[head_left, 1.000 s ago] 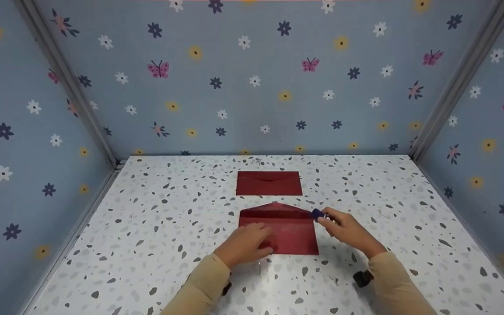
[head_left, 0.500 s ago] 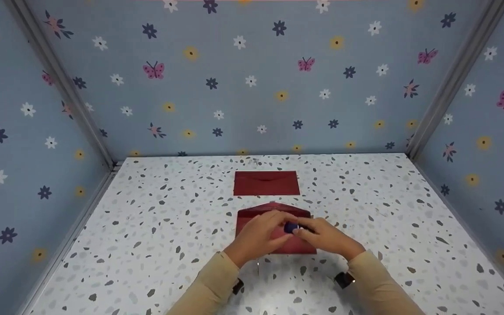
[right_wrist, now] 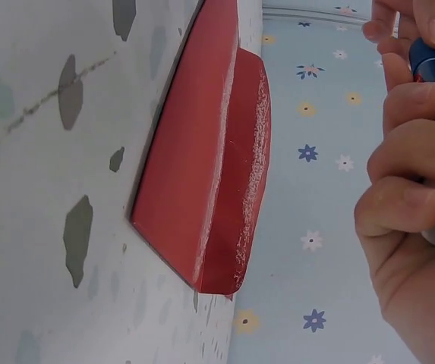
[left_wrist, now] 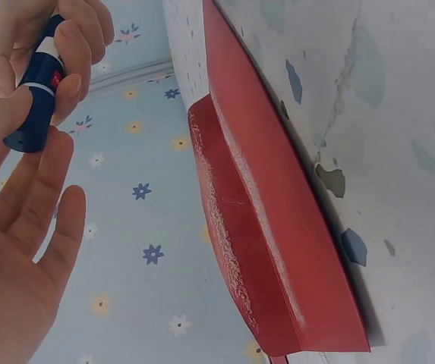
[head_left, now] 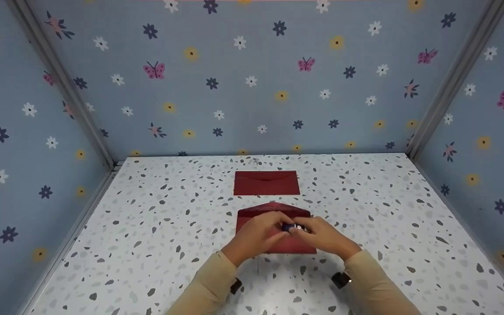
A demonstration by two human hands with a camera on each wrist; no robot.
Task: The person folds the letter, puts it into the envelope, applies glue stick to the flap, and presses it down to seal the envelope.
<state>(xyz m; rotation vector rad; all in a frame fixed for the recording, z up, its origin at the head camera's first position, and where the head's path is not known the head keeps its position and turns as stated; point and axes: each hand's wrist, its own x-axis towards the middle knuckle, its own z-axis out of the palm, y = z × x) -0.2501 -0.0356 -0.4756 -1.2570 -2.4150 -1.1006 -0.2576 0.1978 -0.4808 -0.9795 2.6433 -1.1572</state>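
Between my hands, over the front red envelope (head_left: 295, 248), is a glue stick (left_wrist: 42, 91) with a dark blue cap and a white band. My right hand (head_left: 328, 236) grips its body with curled fingers. The thumb and a fingertip of my left hand (head_left: 256, 234) pinch the blue cap end (right_wrist: 432, 61); its other fingers stretch out loosely. Below, the envelope lies with its pointed flap (head_left: 274, 206) raised open, away from me. Whitish streaks of glue (left_wrist: 228, 243) run along the flap's edge and along the envelope's mouth in both wrist views.
A second red envelope (head_left: 266, 183), flap folded down, lies farther back on the speckled white table (head_left: 169, 227). Blue flowered panels (head_left: 252, 78) stand at the back and both sides. Dark wrist devices (head_left: 341, 280) sit under the sleeves.
My right hand has brought the glue stick leftward from the envelope's right edge. My left hand has left the envelope, lifted toward the right and taken hold of the cap end.
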